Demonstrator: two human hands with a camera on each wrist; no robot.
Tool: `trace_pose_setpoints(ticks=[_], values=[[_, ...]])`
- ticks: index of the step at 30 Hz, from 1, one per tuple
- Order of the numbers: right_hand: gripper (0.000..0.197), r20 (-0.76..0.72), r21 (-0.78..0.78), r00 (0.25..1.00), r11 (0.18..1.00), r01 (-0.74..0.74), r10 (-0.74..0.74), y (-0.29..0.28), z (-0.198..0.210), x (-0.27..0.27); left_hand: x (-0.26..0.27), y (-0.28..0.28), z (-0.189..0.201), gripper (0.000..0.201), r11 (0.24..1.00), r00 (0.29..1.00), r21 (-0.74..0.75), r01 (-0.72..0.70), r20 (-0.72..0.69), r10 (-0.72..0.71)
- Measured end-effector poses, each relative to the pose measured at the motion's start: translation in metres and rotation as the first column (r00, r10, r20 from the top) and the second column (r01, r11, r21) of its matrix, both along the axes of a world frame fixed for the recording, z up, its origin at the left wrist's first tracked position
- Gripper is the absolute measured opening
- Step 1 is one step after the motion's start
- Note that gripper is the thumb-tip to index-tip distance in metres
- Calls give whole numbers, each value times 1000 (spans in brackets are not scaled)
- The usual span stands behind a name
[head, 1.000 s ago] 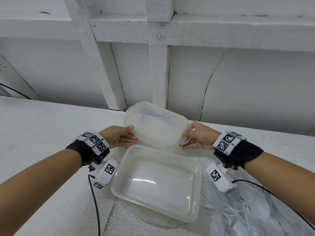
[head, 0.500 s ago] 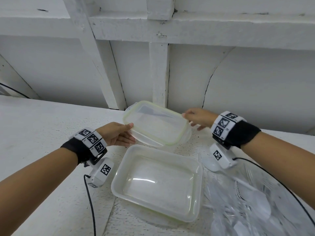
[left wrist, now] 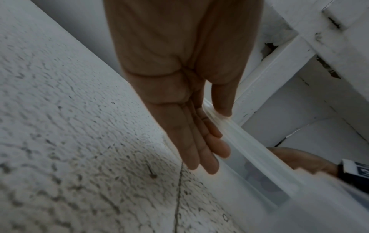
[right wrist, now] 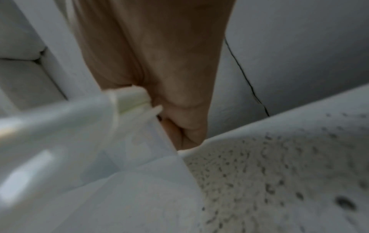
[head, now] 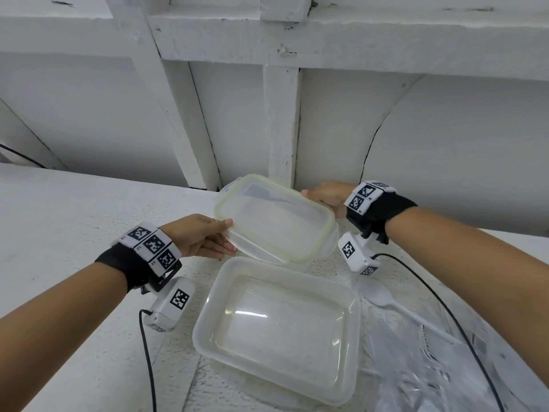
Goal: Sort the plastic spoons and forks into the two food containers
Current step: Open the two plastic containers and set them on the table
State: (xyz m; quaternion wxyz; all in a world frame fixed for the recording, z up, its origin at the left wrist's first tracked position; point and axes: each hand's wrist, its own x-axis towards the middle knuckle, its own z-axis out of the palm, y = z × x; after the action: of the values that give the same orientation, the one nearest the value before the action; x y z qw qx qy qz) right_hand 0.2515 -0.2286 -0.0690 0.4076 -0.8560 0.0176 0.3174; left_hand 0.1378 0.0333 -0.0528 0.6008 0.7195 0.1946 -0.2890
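Note:
A translucent food container with a green-sealed lid [head: 273, 220] sits tilted at the back of the white table. My left hand [head: 219, 237] pinches its left edge, thumb on the lid rim [left wrist: 247, 138] and straight fingers [left wrist: 201, 146] along the side wall. My right hand [head: 325, 197] grips the lid's latch flap [right wrist: 131, 99] at the far right corner with curled fingers [right wrist: 189, 126]. A second container [head: 279, 325], open and empty, stands just in front. A white plastic spoon [head: 378, 294] lies to its right at the mouth of a clear bag of cutlery [head: 430, 361].
A white wall with wooden beams [head: 280, 123] rises right behind the containers. Black cables [head: 148, 361] run from both wrist cameras across the rough white table [head: 74, 209], one crossing over the bag at the right.
My right hand has moved from the container's near right edge to its far right corner. The lidded container has settled lower and flatter. The left hand has stayed on the left edge.

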Motion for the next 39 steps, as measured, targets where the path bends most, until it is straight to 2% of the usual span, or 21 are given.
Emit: trace_pose_setpoints(ticks=[4,5,8,11,13,15,18,20,22,24,26,27,28,30,31,32,34,37,39], values=[[27,-58,167,997,984,64,-55,2,3,-9,-3,2,1,37,999,998,-5,47,-47,-47],[27,-42,171,998,984,52,-46,4,2,-8,-4,1,1,37,999,998,-3,46,-46,-46],[42,93,22,995,999,-34,32,4,4,-10,-5,0,3,36,998,998,26,52,-32,-51],[46,190,-154,972,982,-112,141,-1,14,-21,-6,-1,8,37,995,998,76,61,-4,-61],[44,337,-253,917,959,-130,213,-3,25,-34,-7,-2,15,37,995,998,81,52,40,-56],[46,439,-259,840,940,-222,319,-2,42,-51,-6,-5,26,35,998,994,60,19,110,-26],[54,445,-205,764,883,-422,468,4,72,-82,2,-11,44,34,1000,972,-7,-18,236,19],[60,463,-346,667,812,-471,584,7,88,-97,10,-18,56,33,997,953,-72,-36,296,56],[48,535,-537,551,761,-364,640,8,94,-102,18,-27,64,35,997,938,-63,-46,341,65],[35,650,-551,496,806,-214,576,4,96,-100,25,-32,68,39,996,927,88,-32,375,-4],[33,715,-516,472,845,-140,515,-3,96,-95,32,-35,68,41,948,918,317,21,369,-144],[33,734,-497,473,860,-116,487,-8,97,-92,34,-35,66,38,894,914,444,57,337,-226],[33,749,-470,482,877,-97,455,-14,97,-90,36,-35,63,35,803,903,588,102,284,-323],[33,760,-427,507,900,-83,408,-27,96,-88,37,-34,54,35,573,875,800,176,140,-464],[33,755,-428,515,900,-80,405,-33,95,-88,35,-33,50,37,479,865,849,224,53,-499],[33,749,-435,521,897,-78,409,-40,94,-88,34,-32,44,39,428,864,860,277,-28,-503],[33,746,-421,542,905,-67,387,-51,92,-89,35,-26,29,36,481,898,827,293,-65,-436],[34,726,-307,638,951,-34,258,-66,90,-90,37,-17,18,24,642,948,752,149,76,-309],[34,672,-177,731,984,6,116,-74,88,-87,37,-10,22,21,699,955,712,65,159,-250]])
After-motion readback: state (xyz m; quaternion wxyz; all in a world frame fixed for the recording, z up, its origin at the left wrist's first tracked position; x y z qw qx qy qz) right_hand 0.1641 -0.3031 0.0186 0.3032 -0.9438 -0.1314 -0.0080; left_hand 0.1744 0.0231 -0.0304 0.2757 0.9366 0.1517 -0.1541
